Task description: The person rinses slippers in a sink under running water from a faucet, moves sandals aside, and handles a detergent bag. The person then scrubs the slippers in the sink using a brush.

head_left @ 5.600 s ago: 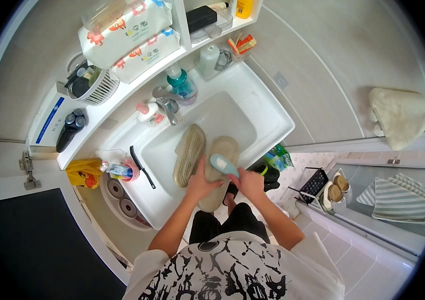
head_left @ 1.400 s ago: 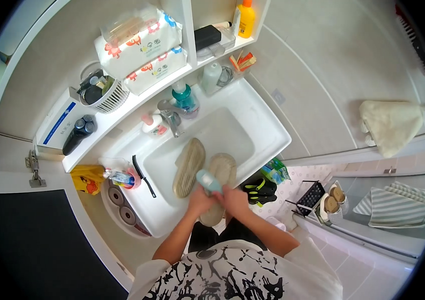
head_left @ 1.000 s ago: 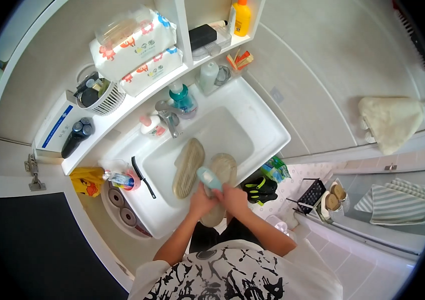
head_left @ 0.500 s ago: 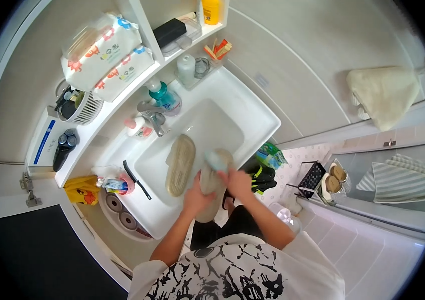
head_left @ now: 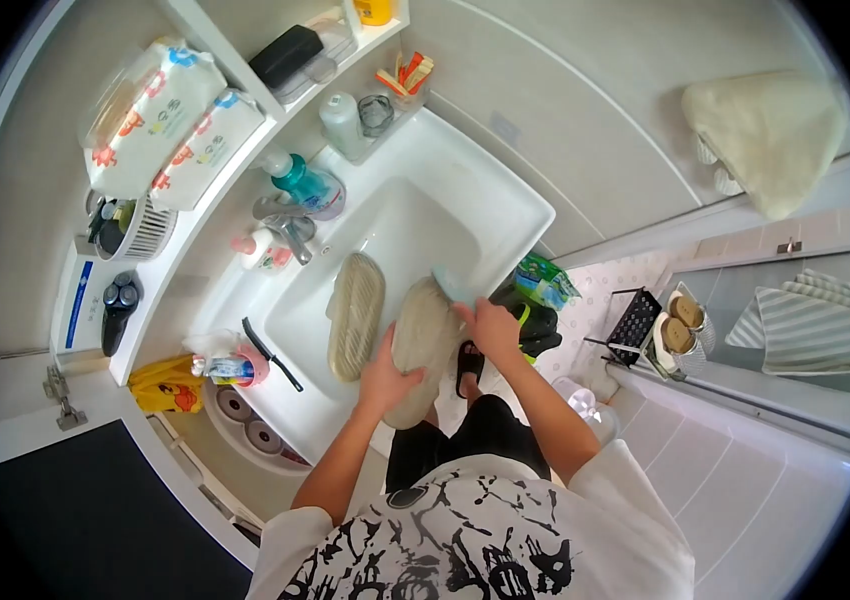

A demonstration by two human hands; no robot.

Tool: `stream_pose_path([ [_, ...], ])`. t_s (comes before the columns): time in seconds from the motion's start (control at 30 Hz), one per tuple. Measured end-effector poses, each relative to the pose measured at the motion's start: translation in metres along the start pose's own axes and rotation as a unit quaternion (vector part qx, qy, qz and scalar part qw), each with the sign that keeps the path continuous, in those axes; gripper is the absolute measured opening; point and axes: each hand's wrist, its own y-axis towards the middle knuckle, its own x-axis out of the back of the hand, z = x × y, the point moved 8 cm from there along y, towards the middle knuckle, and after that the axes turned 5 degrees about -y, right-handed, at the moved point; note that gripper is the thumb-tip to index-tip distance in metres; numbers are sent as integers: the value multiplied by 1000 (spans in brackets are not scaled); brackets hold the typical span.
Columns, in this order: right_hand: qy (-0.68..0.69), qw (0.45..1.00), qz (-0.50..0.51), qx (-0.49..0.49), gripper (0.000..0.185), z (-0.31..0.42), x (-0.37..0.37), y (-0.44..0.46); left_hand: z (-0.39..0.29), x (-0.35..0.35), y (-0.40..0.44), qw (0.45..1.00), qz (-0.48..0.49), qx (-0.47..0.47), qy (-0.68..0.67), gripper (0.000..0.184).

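My left hand [head_left: 386, 378] is closed on the near side of a beige shoe or slipper [head_left: 419, 340], tilted over the sink's front edge. My right hand [head_left: 491, 328] grips a pale blue brush [head_left: 450, 284], whose head rests at the upper right edge of that shoe; its bristles are hidden. The matching beige shoe [head_left: 356, 318] lies to the left in the white sink [head_left: 425, 215], its ridged sole facing up.
A faucet [head_left: 288, 228] stands behind the basin beside a teal pump bottle [head_left: 310, 187]. On the left rim lie a black-handled item [head_left: 271, 354] and a pink cup [head_left: 250, 366]. A shelf [head_left: 245, 130] holds wipes packs [head_left: 160, 115]. At right stands a black basket [head_left: 635, 325].
The brush has moved from the shoe's upper surface to its upper right edge, with my right hand shifting right. My left hand keeps its hold. The whole view has shifted slightly.
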Motion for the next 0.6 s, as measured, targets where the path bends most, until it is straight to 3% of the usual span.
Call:
stream_pose_path([
  [0.13, 49, 999, 19, -13, 59, 24, -11, -34, 2, -1, -2, 999, 2, -8, -43, 103],
  [0.23, 92, 996, 3, 1, 57, 37, -6, -56, 22, 4, 6, 999, 42, -11, 17, 104],
  [0.3, 101, 995, 0, 7, 57, 37, -4, -58, 9, 16, 21, 987, -21, -39, 152, 105],
  [0.37, 99, 995, -17, 21, 58, 38, -3, -60, -14, 17, 37, 993, -41, -23, 107, 105],
  [0.43, 92, 995, -10, 33, 59, 37, -8, -62, -20, 5, 45, 992, -26, 43, -116, 104],
  [0.6, 105, 993, 19, 41, 57, 27, -10, -59, -24, -8, 48, 996, 4, -34, -83, 103],
])
